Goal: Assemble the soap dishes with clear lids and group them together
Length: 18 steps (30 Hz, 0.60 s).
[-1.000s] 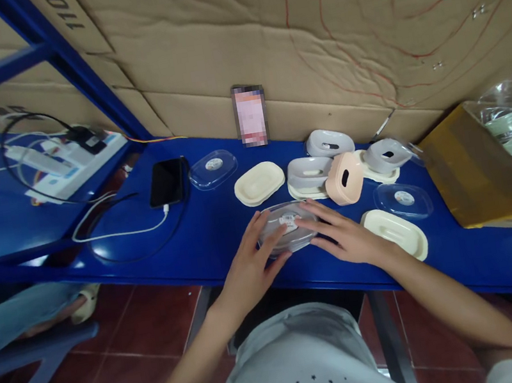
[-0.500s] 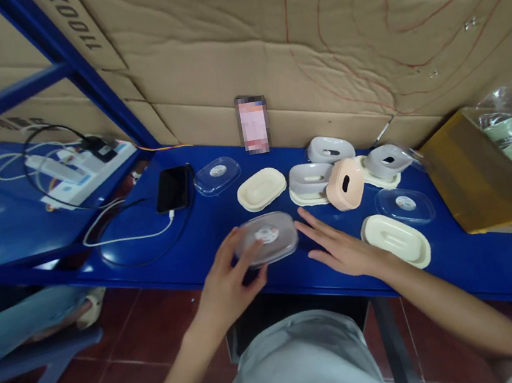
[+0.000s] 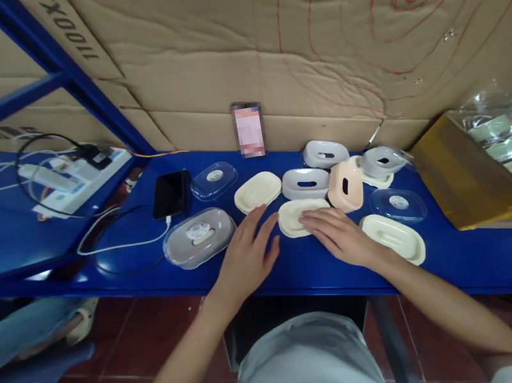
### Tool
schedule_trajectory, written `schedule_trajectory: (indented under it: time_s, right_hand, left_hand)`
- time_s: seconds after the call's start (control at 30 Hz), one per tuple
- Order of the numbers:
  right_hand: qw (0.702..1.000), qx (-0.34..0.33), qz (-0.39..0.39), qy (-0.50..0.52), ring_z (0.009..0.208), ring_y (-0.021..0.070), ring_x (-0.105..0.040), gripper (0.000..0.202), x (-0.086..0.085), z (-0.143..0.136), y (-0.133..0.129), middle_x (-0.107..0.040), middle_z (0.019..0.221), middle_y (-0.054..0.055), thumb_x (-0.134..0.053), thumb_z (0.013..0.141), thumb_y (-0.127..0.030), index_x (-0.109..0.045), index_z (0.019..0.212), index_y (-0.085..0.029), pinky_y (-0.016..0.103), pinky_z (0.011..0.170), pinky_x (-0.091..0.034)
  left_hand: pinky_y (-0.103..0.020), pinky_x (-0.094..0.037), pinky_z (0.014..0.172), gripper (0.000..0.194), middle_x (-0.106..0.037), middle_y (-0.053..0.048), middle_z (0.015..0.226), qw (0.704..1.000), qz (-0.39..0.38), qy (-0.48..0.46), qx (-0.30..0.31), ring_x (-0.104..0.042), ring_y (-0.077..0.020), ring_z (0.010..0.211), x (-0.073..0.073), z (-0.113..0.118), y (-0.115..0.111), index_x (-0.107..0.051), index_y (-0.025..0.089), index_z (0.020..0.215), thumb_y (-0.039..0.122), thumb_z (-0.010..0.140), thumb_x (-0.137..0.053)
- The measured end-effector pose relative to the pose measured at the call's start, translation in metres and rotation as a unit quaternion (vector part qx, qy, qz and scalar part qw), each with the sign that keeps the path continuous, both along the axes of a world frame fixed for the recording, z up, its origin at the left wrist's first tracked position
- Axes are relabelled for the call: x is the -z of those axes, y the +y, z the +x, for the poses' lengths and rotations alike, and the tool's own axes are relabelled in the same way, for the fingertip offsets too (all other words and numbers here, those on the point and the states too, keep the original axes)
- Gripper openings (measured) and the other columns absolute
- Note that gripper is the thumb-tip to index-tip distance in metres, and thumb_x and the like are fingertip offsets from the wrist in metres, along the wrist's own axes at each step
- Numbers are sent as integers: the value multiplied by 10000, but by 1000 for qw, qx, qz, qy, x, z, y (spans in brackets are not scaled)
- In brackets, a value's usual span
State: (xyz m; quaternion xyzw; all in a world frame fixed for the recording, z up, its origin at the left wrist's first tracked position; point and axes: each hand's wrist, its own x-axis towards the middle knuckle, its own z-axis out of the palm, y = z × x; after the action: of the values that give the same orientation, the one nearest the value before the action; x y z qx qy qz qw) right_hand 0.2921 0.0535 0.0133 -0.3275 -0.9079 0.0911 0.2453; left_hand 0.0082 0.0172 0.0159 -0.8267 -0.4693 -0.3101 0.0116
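Blue tabletop (image 3: 302, 268) below, left hand (image 3: 246, 254) spread, right hand (image 3: 340, 233) outstretched, grip unclear, a cream oval tray (image 3: 291, 223) lay partly beneath it.

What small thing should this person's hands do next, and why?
Perhaps bring the left hand onto the cream oval plastic dish between the hands: the right hand has fingers over it, while the left, seemingly empty, is open just beside its edge.
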Motion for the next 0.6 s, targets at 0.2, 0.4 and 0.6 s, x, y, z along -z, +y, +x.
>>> schedule_trajectory:
  time_s: [0.2,0.4,0.6]
  right_hand:
    - [997,69,34,-17,1524,291,-537,586,0,6,8,-548,1662,125,-399,1145,-254,-330,1726,-270,559,1246,-479]
    - [979,191,43,-57,1531,372,-493,630,11,1,18,-574,1617,192,-387,1138,-275,-255,1750,-203,644,1246,-381]
    - [983,174,53,-32,1168,314,-670,340,6,7,19,-739,1185,129,-521,1128,-342,-715,1389,-243,543,1069,-434]
  left_hand:
    - [-571,-541,1186,291,-653,-189,1494,993,-54,72,81,-581,-384,1472,15,25,17,-699,180,1280,364,1055,-686]
    - [-535,-592,1139,147,-701,-133,1394,995,-80,-10,60,-614,-342,1430,23,5,-17,-702,229,1168,302,1041,-709]
    - [-571,-573,1159,655,-432,-202,1662,990,-124,-62,17,-569,-369,1469,25,3,-22,-429,288,1607,312,1029,-737]
